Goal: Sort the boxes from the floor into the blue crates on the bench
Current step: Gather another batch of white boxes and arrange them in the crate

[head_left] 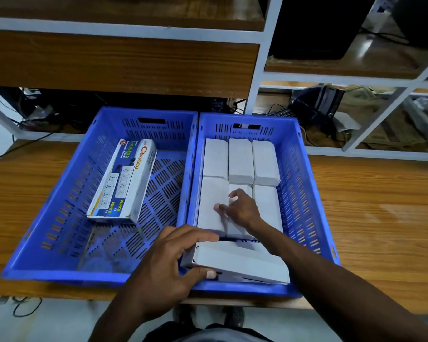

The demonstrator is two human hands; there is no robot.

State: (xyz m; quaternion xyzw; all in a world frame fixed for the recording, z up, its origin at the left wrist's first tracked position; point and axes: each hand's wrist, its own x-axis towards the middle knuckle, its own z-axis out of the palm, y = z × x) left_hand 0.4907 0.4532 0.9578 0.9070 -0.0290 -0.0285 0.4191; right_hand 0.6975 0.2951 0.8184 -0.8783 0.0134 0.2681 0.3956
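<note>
Two blue crates stand side by side on the wooden bench. The left crate (59, 218) holds one printed power-strip box (124, 178) lying along its left side. The right crate (304, 183) holds several plain white boxes (241, 160) packed in two rows. My left hand (168, 270) grips the left end of another white box (242, 262), which lies crosswise and tilted at the near end of the right crate. My right hand (240, 208) rests with fingers spread on the middle white box of the near row, holding nothing.
The wooden bench (371, 218) extends to the right of the crates. Behind them stands a white metal rack (257, 70) with wooden shelves, cables, a keyboard (279, 112) and bags. A cable (25, 307) lies on the floor below the bench's front edge.
</note>
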